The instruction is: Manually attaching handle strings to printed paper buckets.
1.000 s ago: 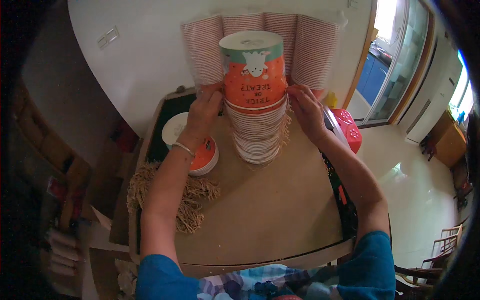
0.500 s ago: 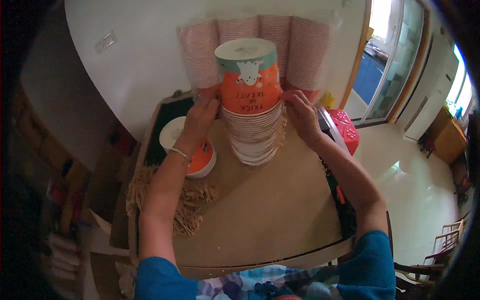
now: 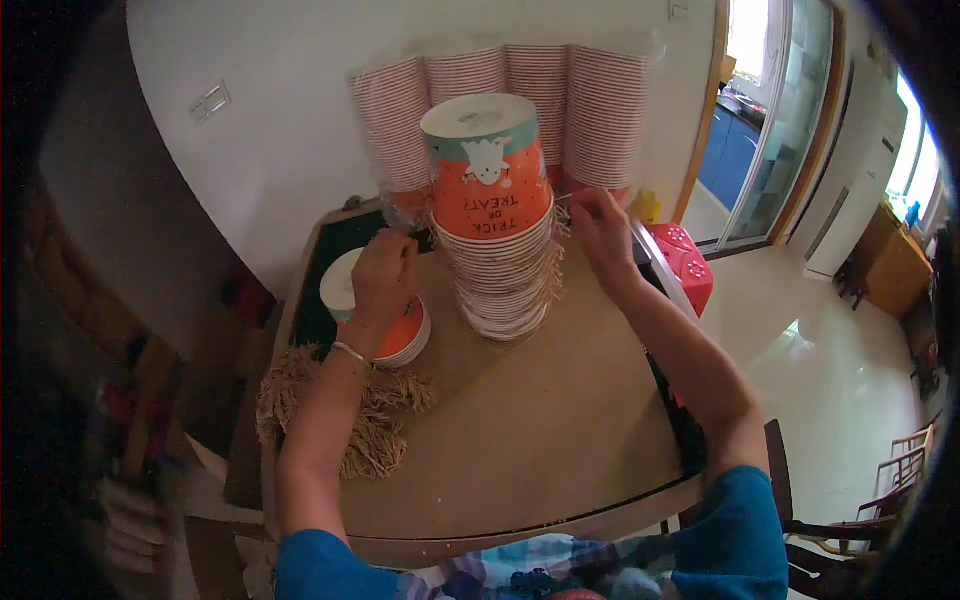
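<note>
A tall stack of upside-down paper buckets (image 3: 490, 195), orange with a green band and a white ghost-like figure, stands on the table in front of me. Tan twine (image 3: 553, 268) hangs along its right side. My right hand (image 3: 605, 235) pinches a thin pale cord end beside the top bucket's rim. Left of the stack and apart from it, my left hand (image 3: 385, 275) is closed, its fingertips together; what they hold, if anything, is hidden. Beneath that hand are an upside-down bucket (image 3: 340, 285) and an orange-lined one (image 3: 408, 340), partly covered by my wrist.
A heap of tan twine cords (image 3: 375, 440) lies at the table's left edge. Behind the stack, wrapped columns of nested buckets (image 3: 610, 120) lean by the wall. A red stool (image 3: 682, 265) stands off the table's right side. The brown tabletop (image 3: 530, 430) extends toward me.
My left hand has come away from the stack's left side, moving left and toward me. My right hand has shifted slightly outward, with the pale cord end now showing at its fingertips.
</note>
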Demonstrator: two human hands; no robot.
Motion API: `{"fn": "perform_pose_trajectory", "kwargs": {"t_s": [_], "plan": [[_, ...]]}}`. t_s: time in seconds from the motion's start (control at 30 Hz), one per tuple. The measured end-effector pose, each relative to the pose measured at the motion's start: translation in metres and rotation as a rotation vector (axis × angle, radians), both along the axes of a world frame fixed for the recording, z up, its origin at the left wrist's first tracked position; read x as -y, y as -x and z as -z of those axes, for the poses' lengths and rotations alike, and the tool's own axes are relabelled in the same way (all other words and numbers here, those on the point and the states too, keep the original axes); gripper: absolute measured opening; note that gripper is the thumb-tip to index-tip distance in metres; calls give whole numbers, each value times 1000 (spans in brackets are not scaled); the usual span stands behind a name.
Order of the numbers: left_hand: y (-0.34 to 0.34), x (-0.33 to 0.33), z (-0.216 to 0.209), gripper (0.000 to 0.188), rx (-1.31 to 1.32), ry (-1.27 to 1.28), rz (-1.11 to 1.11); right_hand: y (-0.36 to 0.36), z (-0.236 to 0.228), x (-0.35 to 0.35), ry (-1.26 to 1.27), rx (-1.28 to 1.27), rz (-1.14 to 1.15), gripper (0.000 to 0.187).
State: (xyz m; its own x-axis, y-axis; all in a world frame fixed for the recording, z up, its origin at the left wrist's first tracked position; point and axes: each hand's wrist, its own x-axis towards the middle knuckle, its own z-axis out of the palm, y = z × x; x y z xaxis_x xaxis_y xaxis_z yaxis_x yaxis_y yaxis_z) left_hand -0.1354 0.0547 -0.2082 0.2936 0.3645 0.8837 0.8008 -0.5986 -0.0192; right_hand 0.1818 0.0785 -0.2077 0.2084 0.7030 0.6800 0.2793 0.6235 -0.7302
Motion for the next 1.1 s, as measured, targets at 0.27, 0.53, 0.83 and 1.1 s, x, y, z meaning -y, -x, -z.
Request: {"fn": "perform_pose_trajectory", "kwargs": {"t_s": [0.27,0.53,0.83,1.1], "plan": [[-19,-15,-20,35,242,136,191,12,-3,-17,50,204,112,20],[-26,-32,-11,41,288,358,316,23,24,-21,-115,48,213,18],[-28,-29,-7,44,375,479,330,26,26,0,184,-3,84,17],[-27,-22,-11,50,352,403,315,24,18,10,298,-112,-16,20]]}}
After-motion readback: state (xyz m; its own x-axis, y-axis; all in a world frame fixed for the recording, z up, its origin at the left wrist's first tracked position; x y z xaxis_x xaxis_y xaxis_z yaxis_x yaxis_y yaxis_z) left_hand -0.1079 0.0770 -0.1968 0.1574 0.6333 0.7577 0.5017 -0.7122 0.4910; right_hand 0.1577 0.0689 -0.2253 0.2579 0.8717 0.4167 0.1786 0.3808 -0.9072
